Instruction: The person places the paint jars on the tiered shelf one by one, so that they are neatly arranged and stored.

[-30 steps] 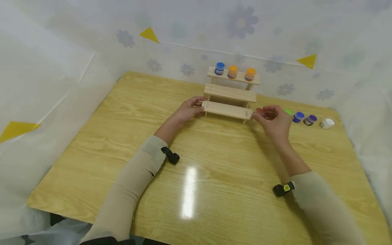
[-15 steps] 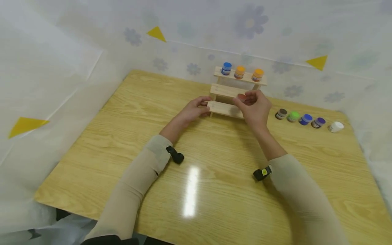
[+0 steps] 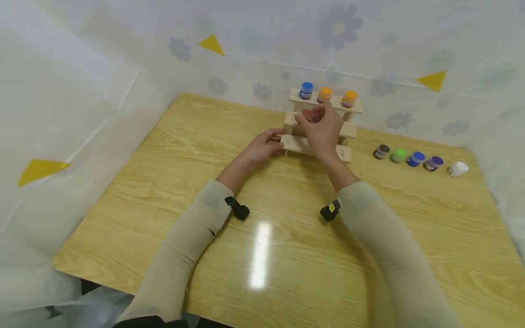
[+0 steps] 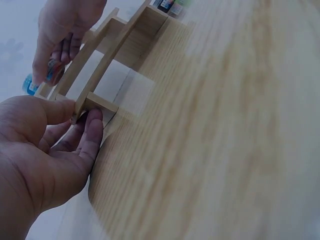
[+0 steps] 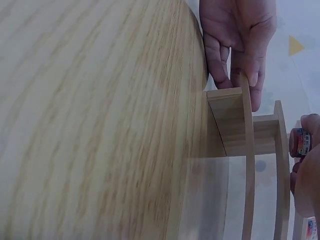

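Observation:
A three-step wooden display stand [image 3: 293, 143] stands at the back of the table. My left hand [image 3: 262, 148] grips the left end of its lowest step, thumb on top and fingers below by the leg, as the left wrist view shows. Between the thumb and fingers of my right hand [image 3: 326, 132] is a small paint jar [image 3: 307, 114] with a reddish-brown lid. That jar is over the left part of the middle step; in the right wrist view the paint jar [image 5: 300, 142] appears right at that step's board. The right hand hides part of the lower two steps.
On the top step sit a blue-lidded jar [image 3: 306, 90] and two orange-lidded jars [image 3: 349, 99]. Right of the stand, several more jars form a row, from a dark-lidded jar [image 3: 382, 151] to a white jar [image 3: 458, 169]. A patterned sheet hangs behind the table [image 3: 287, 255].
My right hand has carried the reddish-brown-lidded paint jar leftward and up from beside the stand to over the middle step. The left hand has kept its grip on the lowest step.

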`<state>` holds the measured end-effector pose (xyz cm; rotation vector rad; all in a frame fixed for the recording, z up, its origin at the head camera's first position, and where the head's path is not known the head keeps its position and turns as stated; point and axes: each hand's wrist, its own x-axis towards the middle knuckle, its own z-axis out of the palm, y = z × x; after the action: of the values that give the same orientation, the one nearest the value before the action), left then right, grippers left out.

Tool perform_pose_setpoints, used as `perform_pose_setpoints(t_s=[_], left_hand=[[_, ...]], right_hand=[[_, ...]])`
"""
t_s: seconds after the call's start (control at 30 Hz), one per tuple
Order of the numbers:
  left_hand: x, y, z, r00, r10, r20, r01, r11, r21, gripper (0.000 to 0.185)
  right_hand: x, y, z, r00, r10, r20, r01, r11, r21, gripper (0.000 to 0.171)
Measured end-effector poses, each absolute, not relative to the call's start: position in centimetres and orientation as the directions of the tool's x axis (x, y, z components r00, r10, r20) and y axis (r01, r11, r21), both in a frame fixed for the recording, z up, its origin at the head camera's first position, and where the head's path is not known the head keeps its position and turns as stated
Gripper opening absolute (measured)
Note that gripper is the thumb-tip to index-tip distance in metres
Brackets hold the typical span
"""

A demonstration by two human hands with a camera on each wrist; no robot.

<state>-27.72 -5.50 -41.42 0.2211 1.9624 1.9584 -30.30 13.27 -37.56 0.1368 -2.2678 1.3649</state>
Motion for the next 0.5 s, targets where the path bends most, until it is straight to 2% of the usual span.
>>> perform_pose_setpoints(t_s=[0.17,0.5], left_hand=[[-27.5,-5.6,-41.3,-0.92,0.36,-0.152,-0.153,0.027,0.988,0.048],[-27.4,-5.3,-41.8,-0.938,0.329,-0.108,-0.096,0.055,0.994,0.044]], right_hand=[[-30.5,12.3,-37.6,-0.882,0.166,0.442,-0.315,0.491,-0.813,0.05],[-30.6,11.8,-38.2,-0.873,0.147,0.465,-0.327,0.532,-0.781,0.048]])
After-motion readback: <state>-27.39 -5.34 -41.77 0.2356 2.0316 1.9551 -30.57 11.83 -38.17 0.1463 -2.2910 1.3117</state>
